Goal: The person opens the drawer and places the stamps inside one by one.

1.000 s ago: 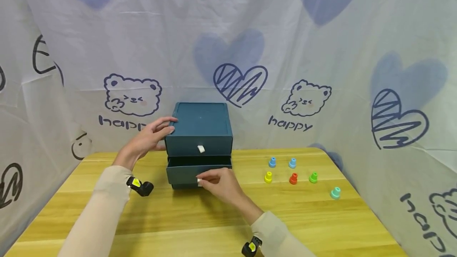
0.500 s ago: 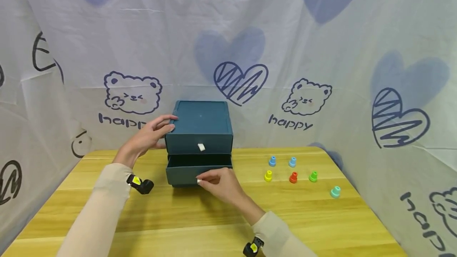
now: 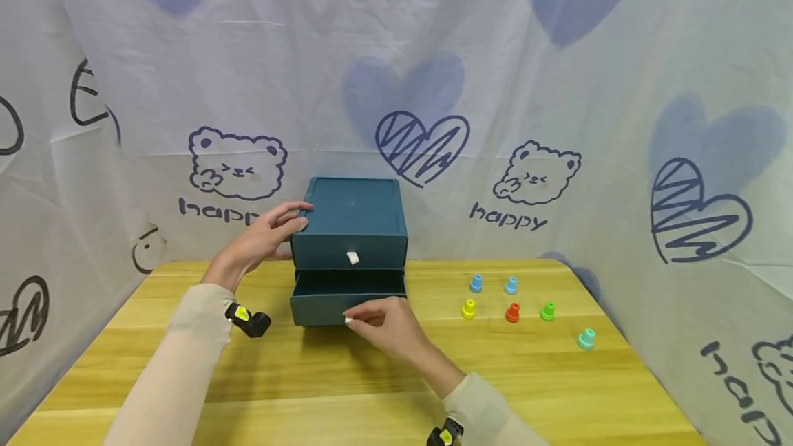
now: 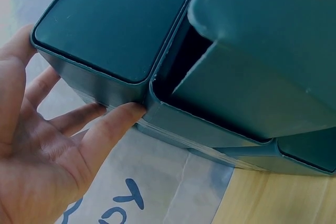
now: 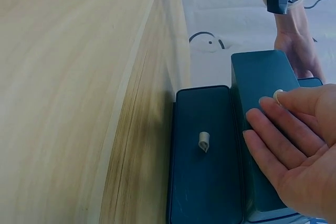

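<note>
A dark teal drawer cabinet (image 3: 353, 206) stands on the table, its top drawer (image 4: 115, 24) closed. Below that, the middle drawer (image 3: 337, 310) is pulled partway out, and a dark interior shows behind its front. My right hand (image 3: 393, 327) pinches the small white pull tab (image 5: 278, 96) on this drawer between thumb and fingertips. Fingers spread, my left hand (image 3: 263, 236) rests against the cabinet's left side and upper edge. In the right wrist view the bottom drawer (image 5: 202, 182) is closed, with its own white tab (image 5: 204, 141).
To the right of the cabinet stand several small coloured stepped pegs: blue (image 3: 476, 284), yellow (image 3: 469, 309), red (image 3: 512, 312), green (image 3: 548, 311) and turquoise (image 3: 586, 338). A printed white cloth (image 3: 434, 88) hangs behind and beside the wooden table (image 3: 334, 391).
The middle drawer has come further out toward me, with my right hand pinching its tab throughout. My left hand has stayed on the cabinet. The head view has shifted slightly.
</note>
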Demonstrator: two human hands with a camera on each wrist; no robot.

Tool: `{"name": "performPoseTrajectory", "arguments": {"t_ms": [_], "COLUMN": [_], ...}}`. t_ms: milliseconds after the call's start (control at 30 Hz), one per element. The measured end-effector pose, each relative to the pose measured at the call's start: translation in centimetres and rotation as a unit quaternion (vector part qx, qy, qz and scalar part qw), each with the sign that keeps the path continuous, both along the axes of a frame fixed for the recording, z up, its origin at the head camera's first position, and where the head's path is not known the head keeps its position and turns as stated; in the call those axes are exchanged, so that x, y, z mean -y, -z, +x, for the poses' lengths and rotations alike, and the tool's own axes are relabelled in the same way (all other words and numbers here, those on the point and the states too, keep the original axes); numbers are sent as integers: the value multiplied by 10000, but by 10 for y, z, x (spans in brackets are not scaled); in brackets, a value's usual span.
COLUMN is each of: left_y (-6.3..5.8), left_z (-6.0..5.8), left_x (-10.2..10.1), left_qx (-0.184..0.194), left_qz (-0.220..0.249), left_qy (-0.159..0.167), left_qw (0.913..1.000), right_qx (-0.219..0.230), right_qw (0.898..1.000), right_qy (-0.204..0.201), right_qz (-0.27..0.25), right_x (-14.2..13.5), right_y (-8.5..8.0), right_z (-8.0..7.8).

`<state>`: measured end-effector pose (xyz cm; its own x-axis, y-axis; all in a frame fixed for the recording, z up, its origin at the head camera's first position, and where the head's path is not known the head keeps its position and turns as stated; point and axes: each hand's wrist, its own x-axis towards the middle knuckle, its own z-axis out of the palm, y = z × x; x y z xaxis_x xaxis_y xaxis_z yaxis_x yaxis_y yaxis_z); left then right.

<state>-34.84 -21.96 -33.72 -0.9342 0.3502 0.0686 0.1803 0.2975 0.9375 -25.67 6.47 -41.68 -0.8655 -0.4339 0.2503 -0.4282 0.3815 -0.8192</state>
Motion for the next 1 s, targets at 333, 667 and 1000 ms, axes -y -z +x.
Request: {"name": "performPoseTrajectory", "arguments": {"t_ms": [333, 667, 1000], "left_y": [2, 1, 0], "left_z": [0, 0, 1], "left_x": [-2, -1, -2], "left_qx": [10, -41, -59], "left_qz": [-1, 12, -14], "left_qy": [16, 2, -45], "left_qw": [10000, 10000, 10000], "right_qx": [38, 143, 51], "right_qw": [10000, 9998, 9996], "right_qy": [-38, -56, -247], "right_qz": [-24, -87, -141], "right_x": [-2, -2, -5], "right_y": [2, 2, 4], "right_z": [2, 6, 13]}}
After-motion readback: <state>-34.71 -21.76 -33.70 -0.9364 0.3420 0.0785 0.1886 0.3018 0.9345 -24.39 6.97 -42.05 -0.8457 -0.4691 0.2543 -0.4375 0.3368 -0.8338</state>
